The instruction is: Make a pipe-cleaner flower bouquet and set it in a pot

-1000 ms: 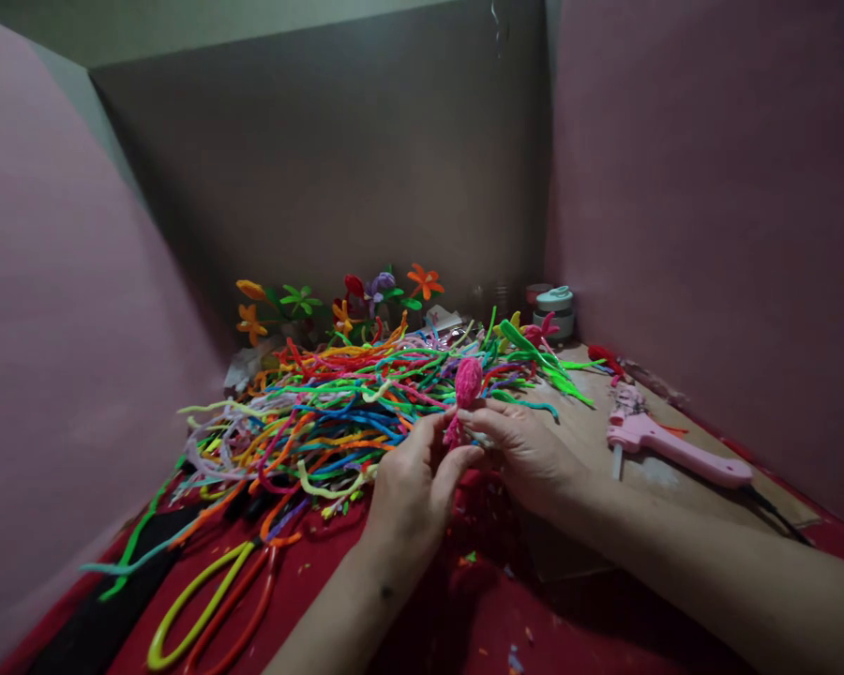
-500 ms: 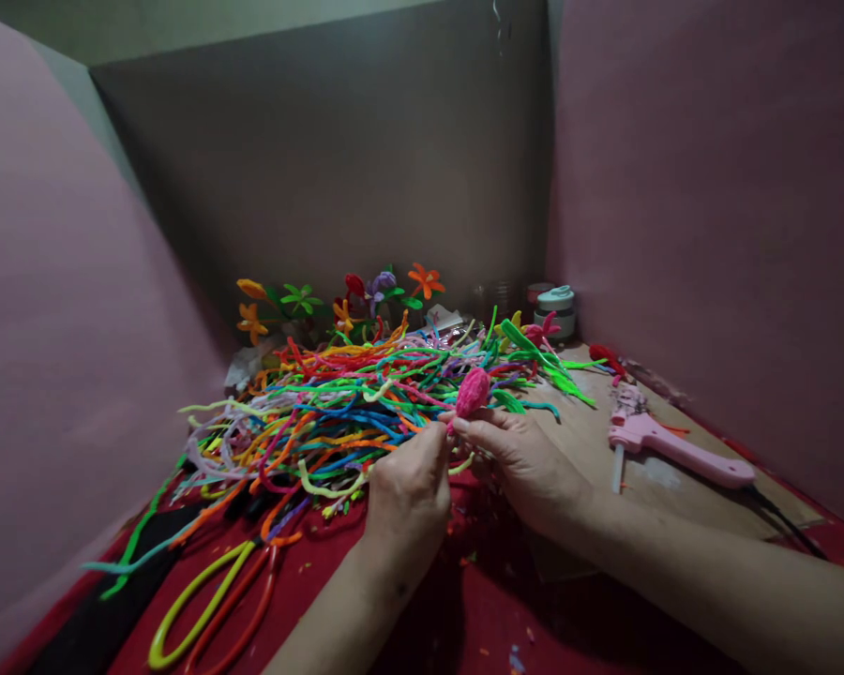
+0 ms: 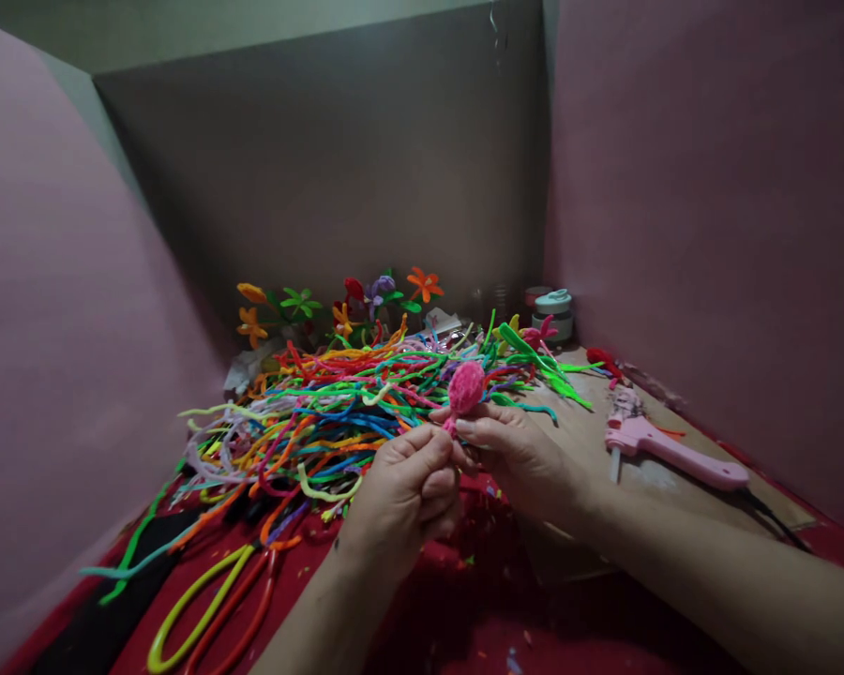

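Observation:
A pink pipe-cleaner flower bud (image 3: 466, 387) stands upright between my two hands, its twisted lower end pinched by both. My left hand (image 3: 414, 487) is closed, with thumb and forefinger at the base of the bud. My right hand (image 3: 513, 455) grips the stem just under the bud from the other side, thumb on the near side. Behind them spreads a tangled pile of coloured pipe cleaners (image 3: 338, 417). The very tip of the stem is hidden by my fingers.
A pink glue gun (image 3: 675, 453) lies on a cardboard sheet (image 3: 591, 459) at right. Scissors with yellow and red handles (image 3: 197, 600) rest front left. Finished pipe-cleaner flowers (image 3: 300, 300) and a lidded jar (image 3: 554, 314) stand at the back. Pink panels (image 3: 710, 216) flank the red cloth (image 3: 464, 600).
My left hand has turned, so its curled fingers show more. The pink bud has shifted slightly left and tilts differently. Both hands still hold its base.

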Demonstrator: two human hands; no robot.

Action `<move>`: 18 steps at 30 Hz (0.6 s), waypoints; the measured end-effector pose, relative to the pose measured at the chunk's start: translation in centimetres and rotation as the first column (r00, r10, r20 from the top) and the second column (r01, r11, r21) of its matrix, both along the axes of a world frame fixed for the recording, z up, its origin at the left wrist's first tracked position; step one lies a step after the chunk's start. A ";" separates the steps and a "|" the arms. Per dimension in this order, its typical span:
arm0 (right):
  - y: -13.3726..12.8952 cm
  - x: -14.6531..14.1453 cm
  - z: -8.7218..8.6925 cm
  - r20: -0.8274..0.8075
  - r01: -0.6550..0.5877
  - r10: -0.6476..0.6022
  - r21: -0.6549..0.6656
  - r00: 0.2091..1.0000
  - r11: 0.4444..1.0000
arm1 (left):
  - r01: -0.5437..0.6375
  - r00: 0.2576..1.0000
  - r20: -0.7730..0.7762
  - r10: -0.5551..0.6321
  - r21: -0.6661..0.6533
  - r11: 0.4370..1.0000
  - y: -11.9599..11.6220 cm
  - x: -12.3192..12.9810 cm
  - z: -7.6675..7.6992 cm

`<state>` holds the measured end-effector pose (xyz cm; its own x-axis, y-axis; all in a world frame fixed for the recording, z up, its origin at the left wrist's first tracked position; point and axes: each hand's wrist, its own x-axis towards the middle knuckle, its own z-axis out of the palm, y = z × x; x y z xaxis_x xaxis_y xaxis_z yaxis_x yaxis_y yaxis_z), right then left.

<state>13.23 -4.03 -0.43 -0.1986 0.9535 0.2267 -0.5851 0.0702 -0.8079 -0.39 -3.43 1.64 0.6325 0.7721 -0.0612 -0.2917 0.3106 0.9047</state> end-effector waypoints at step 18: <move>-0.1 -0.7 -0.5 -0.062 0.084 -0.094 -0.157 0.994 0.984 | -0.058 0.682 -0.318 0.658 0.874 0.482 0.0 0.3 -1.5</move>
<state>12.54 -4.09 -0.90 -0.1003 0.9912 0.0860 -0.6371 0.0024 -0.7708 -0.13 -3.42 0.15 0.3424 0.8239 0.4516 0.4424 -0.5654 0.6961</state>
